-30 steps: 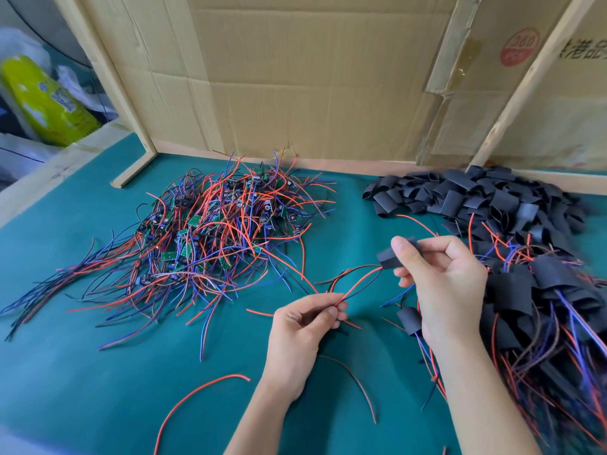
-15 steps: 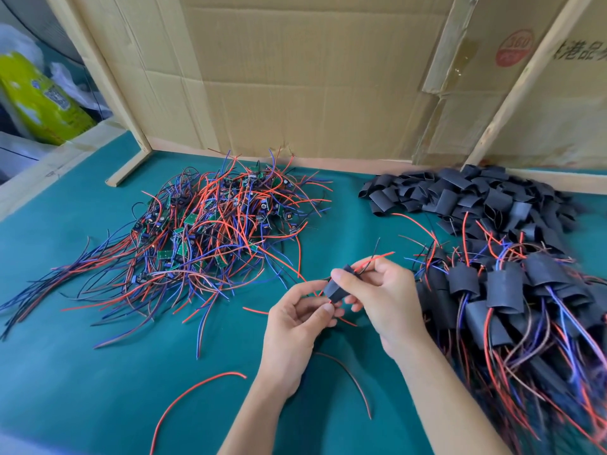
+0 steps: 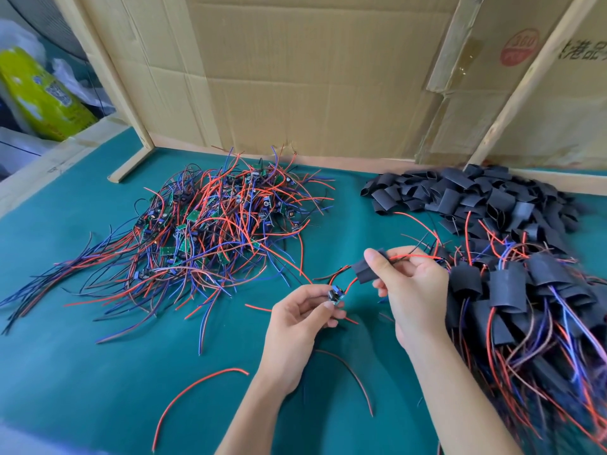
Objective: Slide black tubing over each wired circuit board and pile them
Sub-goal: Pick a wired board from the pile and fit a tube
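Near the front middle of the green worktop (image 3: 82, 372), the left hand (image 3: 295, 326) pinches a small circuit board (image 3: 335, 295). The right hand (image 3: 410, 290) pinches a black tube (image 3: 363, 272) threaded on its red wire, just beside the finished pile (image 3: 525, 307) at the right edge. Bare boards (image 3: 213, 231) lie toward the back left.

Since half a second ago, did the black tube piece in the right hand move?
Yes. The black tube piece went right, away from the left hand and toward the sleeved pile.
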### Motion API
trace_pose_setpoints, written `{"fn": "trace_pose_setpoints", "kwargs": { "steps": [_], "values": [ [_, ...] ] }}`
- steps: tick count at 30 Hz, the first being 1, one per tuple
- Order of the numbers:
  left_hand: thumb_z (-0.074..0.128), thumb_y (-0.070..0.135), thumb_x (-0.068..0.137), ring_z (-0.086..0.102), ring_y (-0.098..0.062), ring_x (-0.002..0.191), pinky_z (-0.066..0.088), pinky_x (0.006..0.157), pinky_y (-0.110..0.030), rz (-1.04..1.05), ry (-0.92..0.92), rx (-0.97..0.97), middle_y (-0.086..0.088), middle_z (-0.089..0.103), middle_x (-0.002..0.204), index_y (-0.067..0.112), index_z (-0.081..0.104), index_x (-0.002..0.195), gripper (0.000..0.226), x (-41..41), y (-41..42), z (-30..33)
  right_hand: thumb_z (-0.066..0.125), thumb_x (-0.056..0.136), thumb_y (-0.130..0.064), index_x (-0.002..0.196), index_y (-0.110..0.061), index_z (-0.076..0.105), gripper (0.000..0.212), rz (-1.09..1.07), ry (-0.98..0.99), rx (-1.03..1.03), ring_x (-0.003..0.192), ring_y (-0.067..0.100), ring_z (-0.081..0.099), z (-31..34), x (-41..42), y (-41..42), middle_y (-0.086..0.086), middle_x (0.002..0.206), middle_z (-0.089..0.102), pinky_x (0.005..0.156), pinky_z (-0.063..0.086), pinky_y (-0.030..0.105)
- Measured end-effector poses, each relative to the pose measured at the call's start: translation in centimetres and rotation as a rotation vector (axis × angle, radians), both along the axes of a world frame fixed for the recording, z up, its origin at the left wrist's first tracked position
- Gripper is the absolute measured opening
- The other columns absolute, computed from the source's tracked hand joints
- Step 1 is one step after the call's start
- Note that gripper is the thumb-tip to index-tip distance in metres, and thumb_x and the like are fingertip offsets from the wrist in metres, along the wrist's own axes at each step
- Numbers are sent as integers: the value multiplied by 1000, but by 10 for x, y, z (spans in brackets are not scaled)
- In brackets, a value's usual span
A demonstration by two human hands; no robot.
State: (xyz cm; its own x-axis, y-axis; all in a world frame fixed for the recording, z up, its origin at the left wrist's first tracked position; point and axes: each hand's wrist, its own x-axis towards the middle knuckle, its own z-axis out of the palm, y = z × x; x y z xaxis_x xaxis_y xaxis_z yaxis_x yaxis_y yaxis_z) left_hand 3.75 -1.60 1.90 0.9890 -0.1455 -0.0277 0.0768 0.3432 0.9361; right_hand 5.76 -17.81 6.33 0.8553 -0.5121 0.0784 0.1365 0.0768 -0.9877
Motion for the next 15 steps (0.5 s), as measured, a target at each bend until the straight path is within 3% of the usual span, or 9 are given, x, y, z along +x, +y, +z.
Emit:
{"fn": "trace_pose_setpoints", "kwargs": {
  "steps": [7, 12, 15],
  "values": [
    [66, -4, 95, 73, -18, 81, 55, 73, -23, 32, -36, 56, -14, 76, 90, 6, 75, 101, 14, -1, 1, -1, 85, 84, -15, 82, -9, 65, 21, 165, 84, -42, 49, 12, 60, -4, -2, 10, 4, 67, 74, 47, 46, 20],
    [66, -4, 94, 69, -18, 77, 54, 70, -22, 6, 46, -83, -18, 70, 90, 8, 73, 99, 15, 1, 5, 1, 82, 86, -10, 94, -11, 68, 16, 380, 70, 5, 66, 18, 68, 3, -5, -2, 16, 89, 78, 57, 51, 22],
    [72, 1, 87, 68, -20, 73, 54, 68, -22, -11, 62, -121, -19, 69, 87, 5, 70, 98, 12, 2, 6, 3, 86, 75, -23, 96, -14, 69, 28, 465, 75, 57, 74, 21, 68, 7, -7, -1, 20, 101, 78, 61, 52, 22]
  ]
}}
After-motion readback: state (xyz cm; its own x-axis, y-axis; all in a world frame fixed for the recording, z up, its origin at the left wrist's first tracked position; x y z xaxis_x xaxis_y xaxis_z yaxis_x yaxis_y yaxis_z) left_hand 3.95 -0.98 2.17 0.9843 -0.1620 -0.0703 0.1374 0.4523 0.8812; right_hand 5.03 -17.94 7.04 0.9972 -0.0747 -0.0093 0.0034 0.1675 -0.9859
